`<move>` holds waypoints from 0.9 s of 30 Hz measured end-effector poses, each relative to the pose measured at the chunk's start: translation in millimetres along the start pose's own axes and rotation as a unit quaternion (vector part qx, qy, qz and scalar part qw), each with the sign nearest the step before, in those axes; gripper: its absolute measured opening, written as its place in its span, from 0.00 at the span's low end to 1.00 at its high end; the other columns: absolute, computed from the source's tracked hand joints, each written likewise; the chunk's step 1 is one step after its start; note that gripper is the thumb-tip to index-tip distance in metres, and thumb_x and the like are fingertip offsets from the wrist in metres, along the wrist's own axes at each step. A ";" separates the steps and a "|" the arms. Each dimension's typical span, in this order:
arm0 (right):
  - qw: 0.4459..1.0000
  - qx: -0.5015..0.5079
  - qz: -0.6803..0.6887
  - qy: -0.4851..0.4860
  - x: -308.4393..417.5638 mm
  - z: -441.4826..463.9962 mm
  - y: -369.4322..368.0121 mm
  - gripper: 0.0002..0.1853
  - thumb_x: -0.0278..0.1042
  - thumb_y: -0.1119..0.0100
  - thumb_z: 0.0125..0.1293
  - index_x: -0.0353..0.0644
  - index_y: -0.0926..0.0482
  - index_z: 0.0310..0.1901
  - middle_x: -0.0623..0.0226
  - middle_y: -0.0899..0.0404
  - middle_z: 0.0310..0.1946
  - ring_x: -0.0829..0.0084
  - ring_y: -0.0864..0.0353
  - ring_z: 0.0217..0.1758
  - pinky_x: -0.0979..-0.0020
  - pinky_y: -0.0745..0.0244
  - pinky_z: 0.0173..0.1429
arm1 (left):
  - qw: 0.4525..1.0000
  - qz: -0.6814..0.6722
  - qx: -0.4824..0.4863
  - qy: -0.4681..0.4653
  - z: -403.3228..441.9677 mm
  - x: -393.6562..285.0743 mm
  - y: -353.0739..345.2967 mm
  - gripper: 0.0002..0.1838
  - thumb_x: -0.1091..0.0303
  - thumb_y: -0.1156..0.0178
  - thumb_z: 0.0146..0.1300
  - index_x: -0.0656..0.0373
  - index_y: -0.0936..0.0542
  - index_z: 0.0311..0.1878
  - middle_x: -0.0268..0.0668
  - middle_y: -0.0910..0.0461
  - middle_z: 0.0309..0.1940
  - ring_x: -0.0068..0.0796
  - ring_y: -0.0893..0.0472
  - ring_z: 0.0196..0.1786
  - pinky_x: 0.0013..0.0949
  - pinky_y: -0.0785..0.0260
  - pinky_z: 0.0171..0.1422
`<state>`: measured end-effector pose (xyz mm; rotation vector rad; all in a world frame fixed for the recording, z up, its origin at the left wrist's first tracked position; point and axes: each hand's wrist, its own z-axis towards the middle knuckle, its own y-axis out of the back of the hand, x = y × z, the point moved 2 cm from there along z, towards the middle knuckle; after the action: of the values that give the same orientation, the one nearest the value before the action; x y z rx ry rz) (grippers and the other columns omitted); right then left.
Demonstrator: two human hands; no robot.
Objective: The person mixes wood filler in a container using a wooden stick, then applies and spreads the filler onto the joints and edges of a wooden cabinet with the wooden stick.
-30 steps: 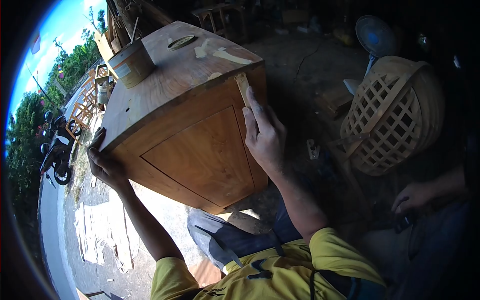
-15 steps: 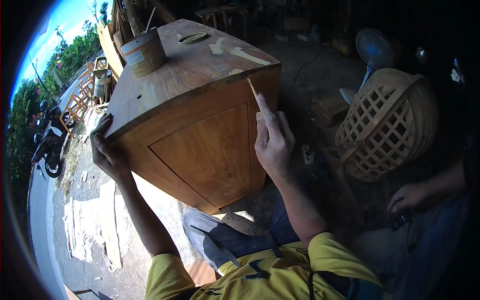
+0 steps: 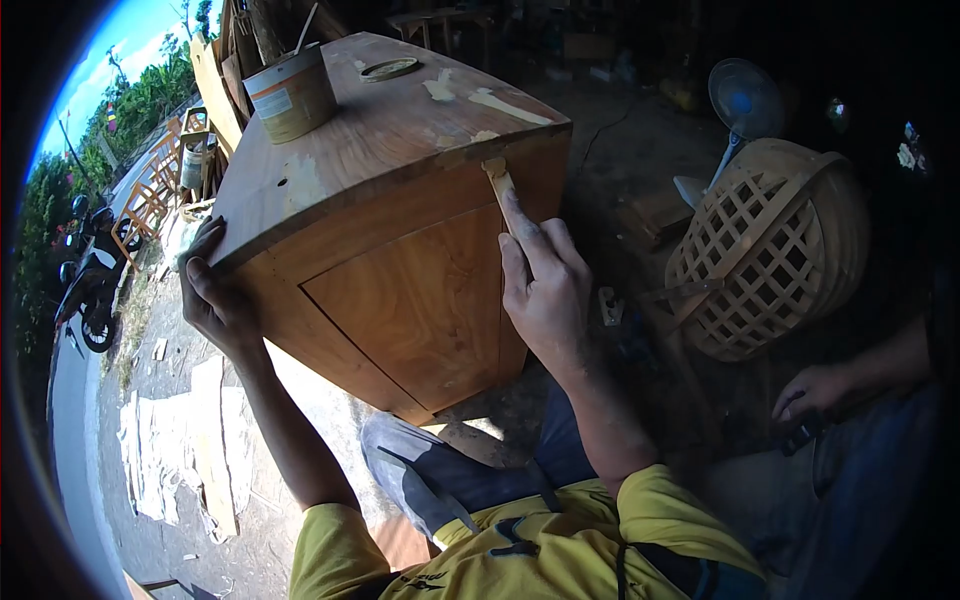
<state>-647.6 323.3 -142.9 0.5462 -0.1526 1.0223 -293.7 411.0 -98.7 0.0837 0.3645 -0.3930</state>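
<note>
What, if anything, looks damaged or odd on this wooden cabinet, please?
A small dark spot, apparently a hole, interrupts the cabinet top towards the left hand. Pale, uneven patches near the opposite front corner stand out against the brown wood.

Readable text: none. Upper left of frame: a tub (image 3: 310, 108) is carrying a printed label (image 3: 271, 101), a pale patch with orange tones near its top; its print is coming through too small and blurred to make out. Bottom centre: a yellow shirt (image 3: 590, 535) is bearing dark lettering (image 3: 420, 578), slanting and partly caught in folds; the letters are not resolving into a word. Above and right of these, a dark emblem (image 3: 515, 540) is showing, brand undetermined.
</note>
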 end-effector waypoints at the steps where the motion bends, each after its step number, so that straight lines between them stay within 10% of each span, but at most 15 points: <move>1: 1.000 -0.002 0.018 0.002 0.7 -0.6 2.8 0.33 0.23 0.33 0.77 0.46 0.26 0.81 0.59 0.25 0.38 0.58 0.15 0.34 0.56 0.17 0.37 | 1.000 0.002 -0.002 0.004 -0.2 -2.2 -0.1 0.32 0.57 0.65 0.90 0.71 0.13 0.57 0.53 0.10 0.59 0.49 0.14 0.68 0.50 0.30 0.80; 27: 0.985 -0.112 0.116 -0.063 -4.7 -16.8 -21.2 0.27 0.27 0.28 0.77 0.40 0.19 0.75 0.55 0.14 0.42 0.61 0.10 0.41 0.59 0.15 0.45 | 1.000 0.012 0.001 -0.006 0.4 -8.2 -1.0 0.29 0.60 0.63 0.89 0.71 0.13 0.56 0.53 0.09 0.57 0.50 0.12 0.67 0.49 0.27 0.78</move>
<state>-634.4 319.5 -166.7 0.3939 -0.4475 1.1799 -300.9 413.0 -95.3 0.0867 0.3508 -0.3707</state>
